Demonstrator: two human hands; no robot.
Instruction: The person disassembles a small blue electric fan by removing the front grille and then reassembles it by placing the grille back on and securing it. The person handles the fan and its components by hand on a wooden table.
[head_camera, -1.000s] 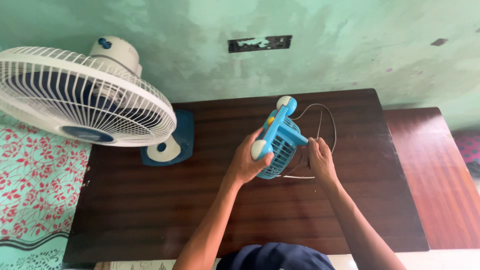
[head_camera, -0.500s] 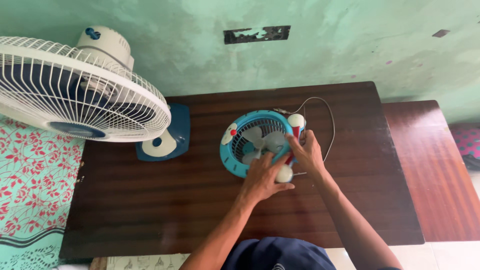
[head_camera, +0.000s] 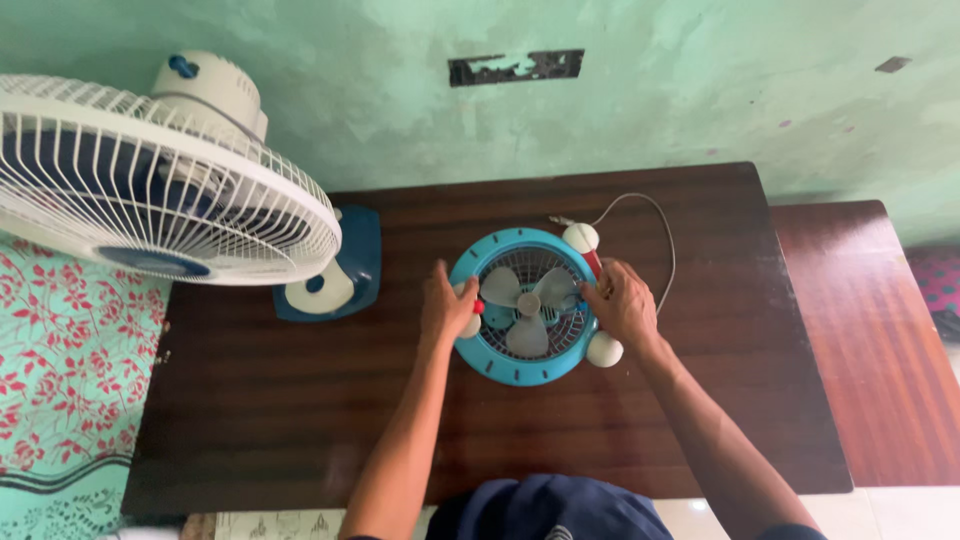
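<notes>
A small round blue fan lies flat on the dark wooden table, its grille facing up with grey blades showing. White ball feet stick out at its rim, and a white cord loops away behind it. My left hand grips the fan's left rim. My right hand grips the right rim beside a red part.
A large white table fan on a blue base stands at the table's back left. A green wall runs behind. A second reddish table adjoins on the right. Floral cloth lies to the left.
The small fan was held tilted on edge a second ago; it now lies flat, grille up, with my hands shifted to opposite sides of its rim.
</notes>
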